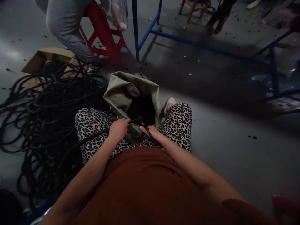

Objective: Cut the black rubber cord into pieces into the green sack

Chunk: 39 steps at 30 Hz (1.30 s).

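Observation:
My left hand point(118, 129) is closed around a black rubber hose or cord point(95, 134), whose end sticks out to the right over the sack. In my right hand point(152, 132) is a pair of scissors point(143, 123) with dark handles, its blades parted close to the end of the cord. Whether the blades touch the cord I cannot tell. Below both hands, between my knees, stands an olive-green woven sack point(119, 84) with its mouth wide open. Its inside is dark, so the contents are hidden. The cord runs left over my leg towards a pile.
A large tangle of black cords point(53, 103) covers the floor at left, partly over a cardboard box point(56, 51). Behind it, a person in grey trousers point(67, 25) is beside a red plastic stool point(103, 31). A blue metal frame point(178, 38) stands ahead. Small black bits dot the floor.

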Each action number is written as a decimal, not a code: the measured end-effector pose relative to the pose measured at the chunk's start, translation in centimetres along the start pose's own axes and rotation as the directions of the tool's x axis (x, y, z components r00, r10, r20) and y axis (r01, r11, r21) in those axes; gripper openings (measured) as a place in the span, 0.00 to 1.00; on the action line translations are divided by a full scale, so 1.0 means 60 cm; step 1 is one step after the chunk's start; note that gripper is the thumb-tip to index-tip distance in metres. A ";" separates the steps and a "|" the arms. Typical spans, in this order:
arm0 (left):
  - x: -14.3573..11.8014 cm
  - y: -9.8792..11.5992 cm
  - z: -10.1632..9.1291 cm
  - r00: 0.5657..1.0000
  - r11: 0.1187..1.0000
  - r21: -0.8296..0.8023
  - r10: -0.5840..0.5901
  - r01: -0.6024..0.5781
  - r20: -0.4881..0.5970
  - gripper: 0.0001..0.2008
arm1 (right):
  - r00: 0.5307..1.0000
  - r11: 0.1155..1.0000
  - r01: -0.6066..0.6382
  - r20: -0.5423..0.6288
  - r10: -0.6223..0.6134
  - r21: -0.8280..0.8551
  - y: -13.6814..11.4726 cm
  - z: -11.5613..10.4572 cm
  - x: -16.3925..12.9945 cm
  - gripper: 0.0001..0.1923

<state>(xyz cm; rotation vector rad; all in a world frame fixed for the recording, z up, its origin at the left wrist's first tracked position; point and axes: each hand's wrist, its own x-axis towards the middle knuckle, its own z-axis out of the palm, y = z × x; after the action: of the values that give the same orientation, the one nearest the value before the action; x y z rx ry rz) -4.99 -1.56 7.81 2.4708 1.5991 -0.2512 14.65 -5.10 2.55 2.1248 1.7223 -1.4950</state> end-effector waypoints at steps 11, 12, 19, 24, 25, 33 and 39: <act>0.003 0.004 -0.002 1.000 1.000 -0.020 0.021 -0.020 0.012 0.18 | 0.999 0.999 -0.004 -0.046 0.006 0.036 -0.006 -0.007 -0.009 0.33; 0.005 0.004 -0.003 1.000 1.000 -0.021 0.021 -0.021 0.009 0.18 | 0.999 0.999 -0.003 -0.053 0.006 0.052 -0.006 -0.007 -0.008 0.33; 0.018 0.010 -0.009 0.999 0.999 -0.046 0.002 0.000 0.034 0.19 | 0.999 0.982 -0.045 0.007 0.044 0.185 -0.005 -0.001 -0.005 0.34; 0.024 0.013 -0.002 0.999 1.000 -0.021 0.023 -0.022 0.030 0.19 | 0.997 0.965 -0.078 0.030 0.072 0.251 -0.003 0.006 -0.001 0.34; 0.026 0.014 0.000 0.999 0.999 -0.020 0.029 -0.029 0.035 0.19 | 0.996 0.957 -0.090 0.040 0.082 0.276 -0.002 0.007 0.000 0.34; 0.034 0.018 0.017 0.998 0.999 0.001 0.045 -0.045 0.049 0.19 | 0.985 0.926 -0.173 0.067 0.159 0.336 0.006 0.019 0.014 0.35; 0.029 0.018 0.027 0.995 0.997 -0.027 0.073 -0.071 0.068 0.17 | 0.982 0.933 -0.189 0.076 0.174 0.306 0.009 0.027 0.022 0.34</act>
<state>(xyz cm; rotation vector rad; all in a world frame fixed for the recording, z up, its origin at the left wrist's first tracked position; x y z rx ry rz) -3.36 -0.83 5.90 2.4672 1.4735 -0.3008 13.92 -5.24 0.52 2.2905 1.3016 -1.8476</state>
